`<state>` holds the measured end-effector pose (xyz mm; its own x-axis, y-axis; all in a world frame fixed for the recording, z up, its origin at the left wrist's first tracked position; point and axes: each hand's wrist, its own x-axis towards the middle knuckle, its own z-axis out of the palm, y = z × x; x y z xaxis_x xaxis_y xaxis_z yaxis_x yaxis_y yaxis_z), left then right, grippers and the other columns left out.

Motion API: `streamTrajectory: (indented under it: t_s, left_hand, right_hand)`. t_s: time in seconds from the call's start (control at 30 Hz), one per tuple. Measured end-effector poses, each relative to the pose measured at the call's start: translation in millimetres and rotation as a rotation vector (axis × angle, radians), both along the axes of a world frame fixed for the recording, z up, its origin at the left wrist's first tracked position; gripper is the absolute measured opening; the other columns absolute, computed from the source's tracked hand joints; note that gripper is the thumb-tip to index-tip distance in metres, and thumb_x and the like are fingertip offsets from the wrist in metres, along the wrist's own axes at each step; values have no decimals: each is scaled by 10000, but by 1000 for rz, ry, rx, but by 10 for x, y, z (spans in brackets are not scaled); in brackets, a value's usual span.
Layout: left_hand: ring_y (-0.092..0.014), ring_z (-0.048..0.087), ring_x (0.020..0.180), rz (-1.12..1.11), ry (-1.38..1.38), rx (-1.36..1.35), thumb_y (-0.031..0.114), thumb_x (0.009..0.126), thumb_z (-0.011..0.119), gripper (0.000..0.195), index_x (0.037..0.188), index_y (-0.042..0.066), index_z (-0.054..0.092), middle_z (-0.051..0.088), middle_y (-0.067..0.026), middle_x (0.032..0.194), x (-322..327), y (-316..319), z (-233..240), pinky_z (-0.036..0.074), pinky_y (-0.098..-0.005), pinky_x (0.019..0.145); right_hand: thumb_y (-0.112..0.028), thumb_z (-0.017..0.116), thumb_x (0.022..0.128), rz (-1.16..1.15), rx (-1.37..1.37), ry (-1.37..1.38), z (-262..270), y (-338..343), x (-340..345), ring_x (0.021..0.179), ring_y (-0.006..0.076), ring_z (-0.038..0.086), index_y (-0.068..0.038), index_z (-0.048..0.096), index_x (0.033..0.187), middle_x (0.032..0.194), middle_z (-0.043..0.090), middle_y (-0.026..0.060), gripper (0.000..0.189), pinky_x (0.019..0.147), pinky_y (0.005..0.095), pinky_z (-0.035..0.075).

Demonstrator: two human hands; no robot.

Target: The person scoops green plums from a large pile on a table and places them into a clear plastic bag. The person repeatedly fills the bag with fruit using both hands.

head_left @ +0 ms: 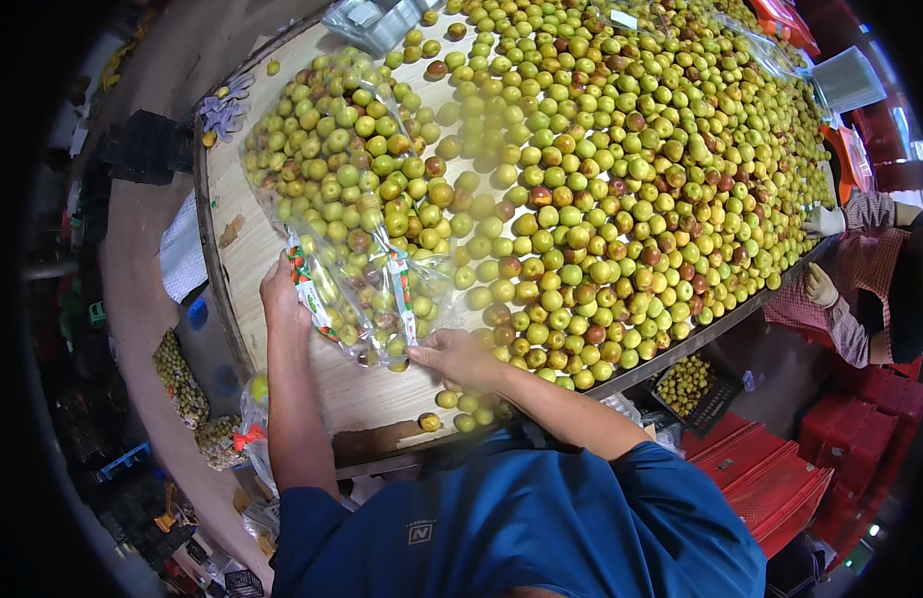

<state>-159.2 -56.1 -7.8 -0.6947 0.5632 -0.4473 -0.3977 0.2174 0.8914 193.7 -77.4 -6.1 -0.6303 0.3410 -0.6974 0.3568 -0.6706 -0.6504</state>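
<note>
A large clear plastic bag [340, 250] full of green jujubes lies on the wooden sorting table [237, 291]. Its near end faces me and bears colourful printed bands with writing. My left hand [283, 297] grips the bag's left edge beside one printed band. At the lower right corner, my right hand [455, 360] pinches the plastic between thumb and fingers. Loose jujubes [581, 239], yellow-green with some browned ones, spread over the table to the right of the bag. A few jujubes [467, 404] sit under and beside my right forearm, near the table's front edge.
Clear plastic boxes [371, 22] stand at the table's far edge, purple gloves [226, 108] at its left edge. A co-worker's gloved hands [824, 254] are at the right. Below are a black crate of jujubes [689, 389], red crates [760, 478] and filled bags [181, 381].
</note>
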Motion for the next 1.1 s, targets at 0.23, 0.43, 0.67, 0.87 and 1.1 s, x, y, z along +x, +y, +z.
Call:
streamTrajectory:
  t_s: [0.23, 0.43, 0.67, 0.87, 1.1]
  left_hand:
    - [-177, 689, 964, -26, -118, 111, 256, 1196, 543, 326, 1262, -30, 683, 727, -76, 1106, 764, 679, 880, 581, -386, 862]
    - [-185, 714, 984, -315, -35, 252, 196, 1202, 486, 333, 1315, -71, 652, 740, -120, 1168, 1538, 1094, 1344, 597, -367, 905]
    - [-77, 659, 797, -505, -48, 335, 261, 1180, 588, 303, 1193, -28, 680, 724, -28, 991, 1300, 1039, 1434, 550, -276, 696]
    - [-110, 713, 894, -427, 96, 73, 304, 1173, 601, 365, 1254, -39, 696, 767, -57, 1029, 575, 248, 866, 604, -322, 759]
    - [-373, 615, 1371, 137, 38, -298, 549, 1119, 606, 825, 1591, -93, 396, 549, -284, 1538, -432, 406, -21, 606, -544, 1026]
  right_hand:
    - [-361, 600, 1163, -315, -189, 113, 125, 17, -105, 487, 132, 551, 49, 703, 1096, 1000, 781, 177, 428, 387, 306, 375]
    - [-141, 494, 1101, -516, -172, 138, 163, 107, -301, 497, 159, 573, 15, 653, 1006, 924, 749, 167, 242, 376, 323, 374]
    - [-147, 495, 1081, -343, -262, 341, 460, 351, -378, 514, 175, 592, -31, 598, 993, 781, 631, 77, 178, 364, 328, 354]
    - [-73, 435, 1092, -129, -60, 259, 516, 249, -17, 557, 199, 588, -14, 555, 966, 742, 589, 69, 184, 572, 360, 492]
    - [-101, 512, 1046, 239, 473, 84, 289, 175, 358, 760, 275, 640, 0, 598, 1097, 857, 635, 168, 142, 755, 401, 556]
